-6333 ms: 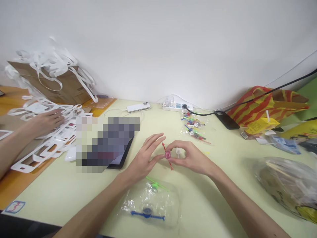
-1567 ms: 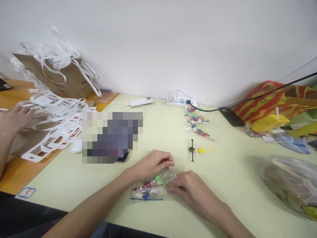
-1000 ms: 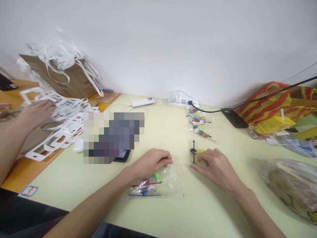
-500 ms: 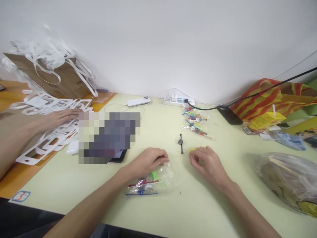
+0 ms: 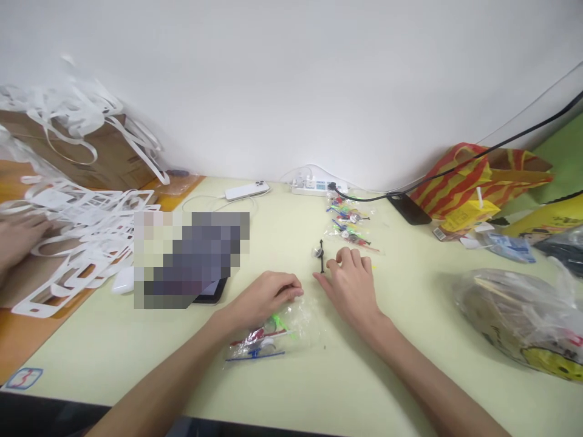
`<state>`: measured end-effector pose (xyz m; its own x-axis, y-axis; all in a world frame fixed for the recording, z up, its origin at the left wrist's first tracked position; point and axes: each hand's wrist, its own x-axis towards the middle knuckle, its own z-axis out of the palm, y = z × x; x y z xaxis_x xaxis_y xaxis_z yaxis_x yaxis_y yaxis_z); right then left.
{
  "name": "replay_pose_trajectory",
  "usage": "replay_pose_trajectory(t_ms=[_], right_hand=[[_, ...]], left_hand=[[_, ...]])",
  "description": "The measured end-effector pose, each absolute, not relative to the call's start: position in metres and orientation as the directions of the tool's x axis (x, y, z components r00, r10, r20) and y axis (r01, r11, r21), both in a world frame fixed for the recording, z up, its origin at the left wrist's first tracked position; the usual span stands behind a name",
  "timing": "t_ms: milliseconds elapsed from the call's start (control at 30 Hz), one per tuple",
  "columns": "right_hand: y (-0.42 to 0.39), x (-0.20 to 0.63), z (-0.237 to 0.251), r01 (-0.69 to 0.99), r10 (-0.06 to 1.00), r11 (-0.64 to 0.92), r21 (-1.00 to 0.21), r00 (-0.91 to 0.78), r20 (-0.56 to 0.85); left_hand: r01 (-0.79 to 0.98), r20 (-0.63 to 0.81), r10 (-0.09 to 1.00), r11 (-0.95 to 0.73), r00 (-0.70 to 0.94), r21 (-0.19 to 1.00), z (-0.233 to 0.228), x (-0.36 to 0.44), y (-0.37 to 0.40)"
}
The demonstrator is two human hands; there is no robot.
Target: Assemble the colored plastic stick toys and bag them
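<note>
Left hand (image 5: 268, 297) curled, grip pinching a clear bag (image 5: 273, 334) of coloured toys on the table (image 5: 387, 376), right hand (image 5: 350, 282) grip loosely spread beside a black spinner (image 5: 321, 255)

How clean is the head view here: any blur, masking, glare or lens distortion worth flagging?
Head view: even, soft light with faint shadows; a pixelated block masks the tablet; the wall-table line bows, so wide-angle distortion; glints on the clear bag under the left hand; the right hand is sharp.
</note>
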<state>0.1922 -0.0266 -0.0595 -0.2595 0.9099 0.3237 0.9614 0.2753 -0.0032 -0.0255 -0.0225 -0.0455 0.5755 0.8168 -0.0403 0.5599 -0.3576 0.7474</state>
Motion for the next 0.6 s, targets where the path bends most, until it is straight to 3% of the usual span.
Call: replay_pose_trajectory(t_ms=[167, 267, 333, 433, 500, 600], right_hand=[[-0.01, 0.181, -0.064, 0.977, 0.939, 0.208, 0.04, -0.211, 0.272], [-0.005, 0.181, -0.065, 0.974, 0.934, 0.226, 0.003, -0.218, 0.283], [-0.007, 0.187, -0.062, 0.951, 0.916, 0.293, -0.101, -0.249, 0.316], [-0.025, 0.207, -0.05, 0.838, 0.903, 0.399, -0.373, -0.286, 0.322], [-0.043, 0.227, -0.042, 0.745, 0.926, 0.378, -0.549, -0.306, 0.223], [-0.068, 0.255, -0.035, 0.705, 0.945, 0.292, -0.647, -0.317, 0.08]], left_hand=[[0.55, -0.037, 0.817, -0.353, 0.576, 0.757, -0.047, -0.029, -0.022], [0.536, -0.034, 0.803, -0.366, 0.595, 0.761, -0.046, -0.031, -0.021], [0.528, -0.036, 0.795, -0.367, 0.605, 0.765, -0.046, -0.033, -0.02], [0.524, -0.04, 0.798, -0.356, 0.601, 0.774, -0.045, -0.034, -0.019], [0.522, -0.037, 0.805, -0.348, 0.592, 0.779, -0.046, -0.034, -0.018], [0.512, -0.022, 0.805, -0.355, 0.593, 0.782, -0.046, -0.033, -0.017]])
